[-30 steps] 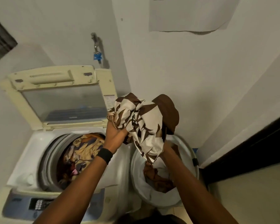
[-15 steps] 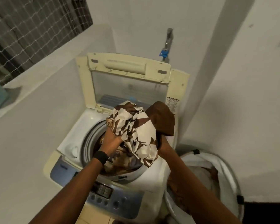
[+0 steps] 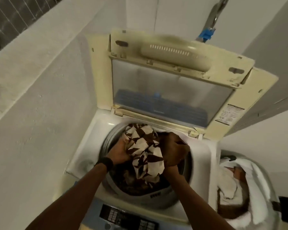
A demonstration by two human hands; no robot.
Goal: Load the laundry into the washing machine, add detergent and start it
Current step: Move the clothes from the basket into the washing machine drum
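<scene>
A top-loading washing machine (image 3: 83,146) stands with its cream lid (image 3: 171,50) raised against the wall. A bundled brown-and-cream patterned cloth (image 3: 145,146) sits over the open drum (image 3: 113,135), above darker clothes inside. My left hand (image 3: 120,153), with a black wristband, grips the bundle's left side. My right hand (image 3: 171,151) grips its right side together with a plain brown cloth (image 3: 181,156). The control panel (image 3: 128,216) lies at the machine's front edge.
A white laundry basket (image 3: 256,173) with brown and white clothes stands right of the machine. A tap with a blue fitting (image 3: 206,34) is on the wall behind the lid. A white ledge runs along the left wall.
Both hands have carried the patterned bundle from above the basket leftward and down into the drum opening. The view has swung onto the machine.
</scene>
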